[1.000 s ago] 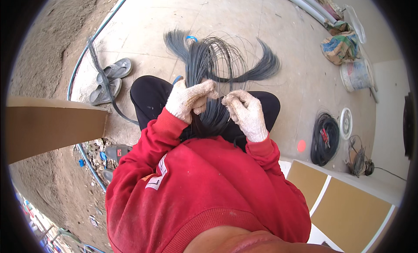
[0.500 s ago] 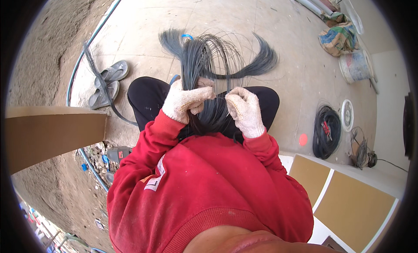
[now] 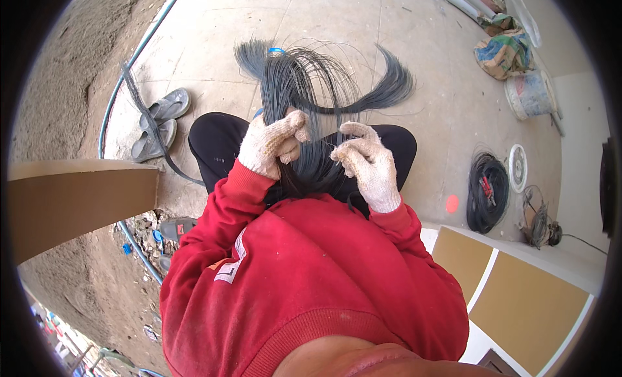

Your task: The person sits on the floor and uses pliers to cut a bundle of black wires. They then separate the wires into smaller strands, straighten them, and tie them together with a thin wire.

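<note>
A large bundle of thin, dark grey wire-like strands (image 3: 278, 85) lies across my lap and the floor ahead, its ends fanning out to both sides. A blue tie (image 3: 276, 51) shows near its far end. My left hand (image 3: 275, 142), in an off-white knitted glove, is closed around part of the bundle. Just right of the hanging strands is my right hand (image 3: 366, 160), gloved alike. Its index finger is raised and bent, while the other fingertips press together toward the strands. Whatever sits in that pinch is too small to make out.
Grey slippers (image 3: 162, 127) and a loose strand bunch lie at left, beside a blue hose (image 3: 110, 105). At right are a coil of dark wire (image 3: 487, 195) with red-handled pliers (image 3: 486, 190) on it, a white ring (image 3: 518, 169) and a stained bucket (image 3: 528, 95). A brown-topped ledge (image 3: 84, 202) juts in.
My right hand has shifted slightly right and its index finger has lifted from the curled fingers. The left hand moved a little left, still around the strands, whose upper part swayed left.
</note>
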`<state>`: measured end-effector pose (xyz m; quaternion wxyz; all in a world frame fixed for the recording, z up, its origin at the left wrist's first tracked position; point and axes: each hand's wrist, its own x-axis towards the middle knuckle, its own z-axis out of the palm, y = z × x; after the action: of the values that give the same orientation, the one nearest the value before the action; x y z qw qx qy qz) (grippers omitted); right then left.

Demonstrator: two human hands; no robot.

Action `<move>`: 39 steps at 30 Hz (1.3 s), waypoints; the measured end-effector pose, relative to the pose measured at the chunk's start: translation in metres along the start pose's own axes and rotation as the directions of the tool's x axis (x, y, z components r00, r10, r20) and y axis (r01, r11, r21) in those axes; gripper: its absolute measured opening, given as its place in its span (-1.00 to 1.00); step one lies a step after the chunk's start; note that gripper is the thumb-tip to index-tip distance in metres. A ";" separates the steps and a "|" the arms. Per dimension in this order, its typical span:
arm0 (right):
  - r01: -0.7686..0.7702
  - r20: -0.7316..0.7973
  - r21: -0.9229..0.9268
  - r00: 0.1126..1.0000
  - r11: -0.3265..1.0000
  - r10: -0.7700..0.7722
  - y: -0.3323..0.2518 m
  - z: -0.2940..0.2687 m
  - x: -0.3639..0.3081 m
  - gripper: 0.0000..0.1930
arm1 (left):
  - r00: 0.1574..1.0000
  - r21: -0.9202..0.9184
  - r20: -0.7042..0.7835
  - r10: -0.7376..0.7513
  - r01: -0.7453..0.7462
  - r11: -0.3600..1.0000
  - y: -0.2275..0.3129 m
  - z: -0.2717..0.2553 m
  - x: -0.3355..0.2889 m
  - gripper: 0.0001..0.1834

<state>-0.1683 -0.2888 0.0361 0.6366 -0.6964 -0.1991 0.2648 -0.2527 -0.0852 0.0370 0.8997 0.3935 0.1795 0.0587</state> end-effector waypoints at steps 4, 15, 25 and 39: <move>-0.061 0.108 0.038 0.993 0.997 0.057 0.020 -0.017 -0.004 -0.77 | 0.998 0.088 -0.045 -0.046 0.050 0.995 0.001 0.005 -0.004 -0.79; -0.412 0.437 0.182 0.848 0.893 0.302 -0.008 -0.021 0.001 -0.63 | 0.991 0.243 0.064 -0.119 0.100 0.965 0.002 0.030 -0.003 -0.80; -0.162 0.034 -0.032 0.986 0.986 0.163 -0.004 -0.013 -0.023 -0.84 | 0.989 0.431 0.054 -0.140 0.103 0.896 -0.001 0.044 -0.005 -0.78; 0.391 0.077 -0.236 0.920 0.890 -0.384 0.008 -0.021 0.030 -0.79 | 0.990 0.828 0.062 -0.126 0.019 0.561 0.001 0.089 -0.017 -0.66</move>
<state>-0.1321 -0.2875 0.0255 0.5821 -0.7124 -0.3745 0.1157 -0.2356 -0.1497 0.0979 0.6221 0.7628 0.1507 -0.0914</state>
